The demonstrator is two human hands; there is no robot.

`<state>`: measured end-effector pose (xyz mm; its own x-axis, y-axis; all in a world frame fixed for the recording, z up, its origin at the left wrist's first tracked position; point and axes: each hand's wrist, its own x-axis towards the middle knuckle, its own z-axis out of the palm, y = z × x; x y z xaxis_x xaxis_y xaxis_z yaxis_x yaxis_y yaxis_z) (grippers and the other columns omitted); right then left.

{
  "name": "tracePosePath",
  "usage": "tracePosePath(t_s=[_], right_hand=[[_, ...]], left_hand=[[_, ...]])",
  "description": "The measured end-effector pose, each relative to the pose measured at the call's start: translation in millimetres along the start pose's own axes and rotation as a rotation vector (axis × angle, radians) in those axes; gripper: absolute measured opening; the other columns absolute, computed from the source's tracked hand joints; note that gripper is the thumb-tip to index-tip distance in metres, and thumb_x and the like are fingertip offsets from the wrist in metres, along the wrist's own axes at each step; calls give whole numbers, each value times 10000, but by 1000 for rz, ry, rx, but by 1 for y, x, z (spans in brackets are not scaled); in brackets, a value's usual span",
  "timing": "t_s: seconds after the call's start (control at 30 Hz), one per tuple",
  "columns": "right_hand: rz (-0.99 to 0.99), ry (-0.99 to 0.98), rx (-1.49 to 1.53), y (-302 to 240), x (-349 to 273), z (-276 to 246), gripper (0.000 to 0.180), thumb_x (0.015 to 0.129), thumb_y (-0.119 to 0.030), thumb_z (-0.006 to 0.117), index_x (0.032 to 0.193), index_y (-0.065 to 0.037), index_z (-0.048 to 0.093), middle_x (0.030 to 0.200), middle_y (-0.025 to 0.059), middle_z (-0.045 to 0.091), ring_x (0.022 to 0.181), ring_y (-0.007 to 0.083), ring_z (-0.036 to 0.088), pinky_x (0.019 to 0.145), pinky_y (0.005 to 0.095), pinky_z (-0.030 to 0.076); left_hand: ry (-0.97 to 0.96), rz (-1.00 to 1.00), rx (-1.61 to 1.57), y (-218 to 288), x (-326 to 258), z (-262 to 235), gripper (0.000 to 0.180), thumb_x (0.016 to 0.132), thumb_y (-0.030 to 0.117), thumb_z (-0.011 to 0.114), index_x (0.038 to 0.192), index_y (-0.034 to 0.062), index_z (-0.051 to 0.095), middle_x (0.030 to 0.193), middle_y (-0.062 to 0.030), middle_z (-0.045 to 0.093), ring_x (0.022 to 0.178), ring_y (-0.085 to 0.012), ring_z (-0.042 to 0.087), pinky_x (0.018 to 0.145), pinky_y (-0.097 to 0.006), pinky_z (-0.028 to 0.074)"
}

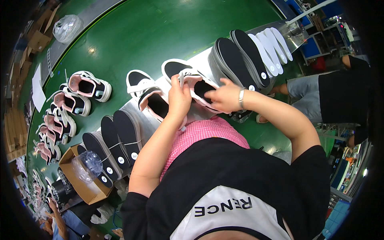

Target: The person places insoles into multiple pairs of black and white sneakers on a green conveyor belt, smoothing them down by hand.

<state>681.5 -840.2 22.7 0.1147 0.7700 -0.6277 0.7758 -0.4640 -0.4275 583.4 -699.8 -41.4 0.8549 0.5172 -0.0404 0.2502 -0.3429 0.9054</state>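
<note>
Gripped a black-and-pink sneaker (199, 89) over the metal bench (200, 60): left hand (179, 100) clamped on its heel edge, right hand (222, 96) closed on its collar, beside stacked black insoles (236, 60).

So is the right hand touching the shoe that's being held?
Touching. The head view shows the right hand with its fingers pushed into the opening of the shoe, while the left hand grips its other side.

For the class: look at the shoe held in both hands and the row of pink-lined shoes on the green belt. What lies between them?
In the head view, between the held shoe and the row of shoes lie two more shoes on the grey table edge, then bare green belt.
</note>
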Motion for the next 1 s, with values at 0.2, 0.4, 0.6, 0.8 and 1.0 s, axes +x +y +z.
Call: tracePosePath(t_s=[0.2,0.4,0.6,0.8,1.0], right_hand=[[-49,358,185,0,-26,-13,236,748,-251,531,897,-76,580,663,65,607,695,235,588,860,460,306],[172,-190,-103,-6,10,31,220,668,-122,538,858,-53,622,814,124,626,832,265,599,837,468,325],[182,-179,28,-14,17,39,238,664,-114,536,878,-37,608,873,127,616,860,257,592,774,469,374],[116,-58,44,-55,32,50,264,711,-136,522,956,-63,585,918,110,614,906,251,575,871,511,328],[4,264,274,-48,24,43,306,732,-200,541,1007,-65,539,872,122,607,900,278,558,869,514,285]], left_hand=[[-34,-72,-35,-2,-8,-3,244,847,49,425,1073,-8,353,816,-220,593,763,-353,593,653,-378,454],[-77,-70,0,11,2,2,276,845,64,436,1092,-14,342,846,-230,585,792,-358,587,678,-380,450],[25,238,328,21,-23,-23,559,777,183,591,1192,-45,293,817,-167,573,728,-320,581,639,-358,459],[-252,-142,649,21,-49,-40,929,749,420,573,1314,-43,0,756,-231,591,653,-370,588,575,-424,468],[-117,-160,646,16,-4,-27,723,715,216,503,1309,33,134,655,-236,584,626,-398,582,584,-456,458]])
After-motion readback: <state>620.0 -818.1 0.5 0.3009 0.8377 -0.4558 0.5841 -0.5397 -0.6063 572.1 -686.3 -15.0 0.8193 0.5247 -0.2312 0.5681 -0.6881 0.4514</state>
